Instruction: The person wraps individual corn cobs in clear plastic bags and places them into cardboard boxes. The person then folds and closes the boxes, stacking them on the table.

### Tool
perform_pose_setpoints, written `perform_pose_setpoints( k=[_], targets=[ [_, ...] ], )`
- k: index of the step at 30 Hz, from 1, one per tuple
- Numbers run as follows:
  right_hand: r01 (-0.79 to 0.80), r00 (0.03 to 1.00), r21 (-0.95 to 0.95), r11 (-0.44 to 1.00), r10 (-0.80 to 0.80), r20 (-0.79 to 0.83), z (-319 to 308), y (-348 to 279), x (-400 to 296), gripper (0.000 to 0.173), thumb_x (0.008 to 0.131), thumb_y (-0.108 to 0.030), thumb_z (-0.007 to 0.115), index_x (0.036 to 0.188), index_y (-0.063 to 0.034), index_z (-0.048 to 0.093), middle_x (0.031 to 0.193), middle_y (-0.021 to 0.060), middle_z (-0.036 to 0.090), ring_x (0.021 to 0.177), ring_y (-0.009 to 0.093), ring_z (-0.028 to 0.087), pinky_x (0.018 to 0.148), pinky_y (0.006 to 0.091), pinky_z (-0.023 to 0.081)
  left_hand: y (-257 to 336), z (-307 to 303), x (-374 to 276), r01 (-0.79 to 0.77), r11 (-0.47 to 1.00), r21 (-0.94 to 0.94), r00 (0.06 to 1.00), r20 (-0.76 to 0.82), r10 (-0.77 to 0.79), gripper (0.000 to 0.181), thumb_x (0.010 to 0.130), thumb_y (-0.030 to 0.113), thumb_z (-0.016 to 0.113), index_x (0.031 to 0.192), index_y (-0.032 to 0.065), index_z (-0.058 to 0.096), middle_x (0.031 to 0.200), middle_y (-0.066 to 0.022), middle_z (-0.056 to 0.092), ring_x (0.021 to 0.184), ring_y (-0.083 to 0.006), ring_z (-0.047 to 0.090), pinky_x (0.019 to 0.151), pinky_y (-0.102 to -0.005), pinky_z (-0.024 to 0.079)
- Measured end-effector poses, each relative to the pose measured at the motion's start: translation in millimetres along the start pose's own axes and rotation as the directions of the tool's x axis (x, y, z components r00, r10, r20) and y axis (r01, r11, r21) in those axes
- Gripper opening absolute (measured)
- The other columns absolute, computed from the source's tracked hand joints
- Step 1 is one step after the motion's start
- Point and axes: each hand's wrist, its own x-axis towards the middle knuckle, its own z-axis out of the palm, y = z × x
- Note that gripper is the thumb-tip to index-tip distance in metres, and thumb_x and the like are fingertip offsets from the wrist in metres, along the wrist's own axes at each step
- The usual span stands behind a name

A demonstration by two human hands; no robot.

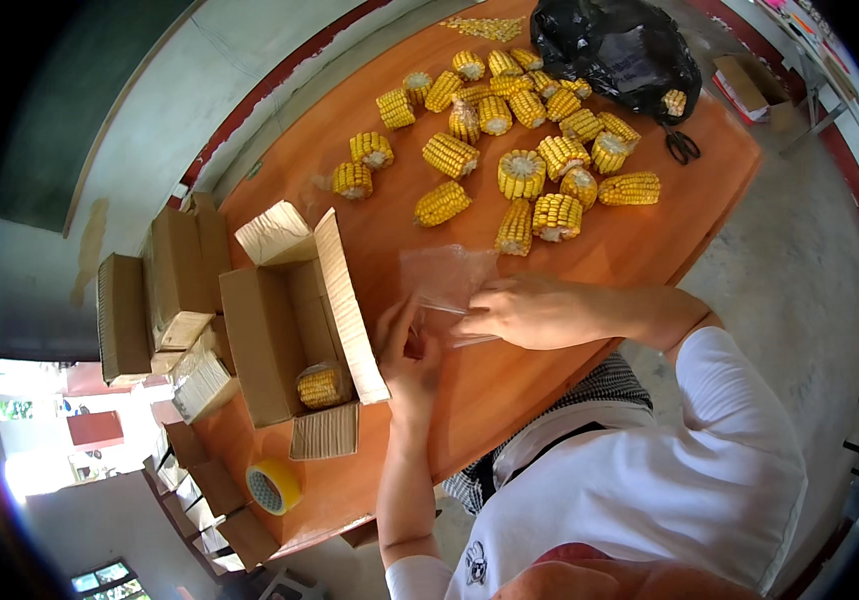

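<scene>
A clear plastic bag [446, 271] lies flat on the wooden table in front of me. My right hand [513, 309] reaches over its near edge, with bent fingers gripping the plastic. At the bag's left side is my left hand [405, 364], close beside the raised flap of an open cardboard box [257, 337]. Its fingertips meet the bag's edge, but whether they pinch it is hard to see. One piece of corn cob [320, 387] in clear plastic rests inside that box. Beyond the bag, several cut yellow corn cob pieces [450, 155] are spread across the table.
A black plastic bag [617, 60] and black-handled scissors [681, 144] lie at the far right. Loose kernels [486, 28] sit at the far end. More cardboard boxes [180, 274] stand left. A yellow tape roll [273, 486] is near the front-left edge of the table [339, 491].
</scene>
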Motion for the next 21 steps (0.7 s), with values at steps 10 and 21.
perform_pose_setpoints(
  k=[10,21],
  targets=[
    [-0.066,0.997,0.234,0.97,0.071,-0.016,-23.9,4.7,4.6,0.03,0.081,-0.004,0.058,0.109,-0.0106,0.064,0.097,0.0092,0.064,0.089,0.028,0.064,0.075,0.0388,0.053,-11.0,-4.6,-15.3,0.097,0.983,-0.158,0.995,-0.018,-0.101,0.045,0.075,-0.011,0.058,0.118,0.0,0.063,0.115,-0.0073,0.056,0.067,-0.0061,0.046,0.06,-0.0191,0.042],
    [-0.199,0.878,0.169,0.965,0.252,-0.406,-51.4,39.1,13.7,0.027,0.082,-0.005,0.06,0.109,-0.0091,0.065,0.099,0.0099,0.066,0.09,0.026,0.063,0.079,0.0354,0.05,-4.8,-6.6,-13.4,0.103,0.983,-0.151,0.994,-0.01,-0.105,0.041,0.073,-0.012,0.058,0.112,-0.0016,0.064,0.112,-0.0091,0.06,0.067,-0.0079,0.048,0.059,-0.0206,0.043]
  ],
)
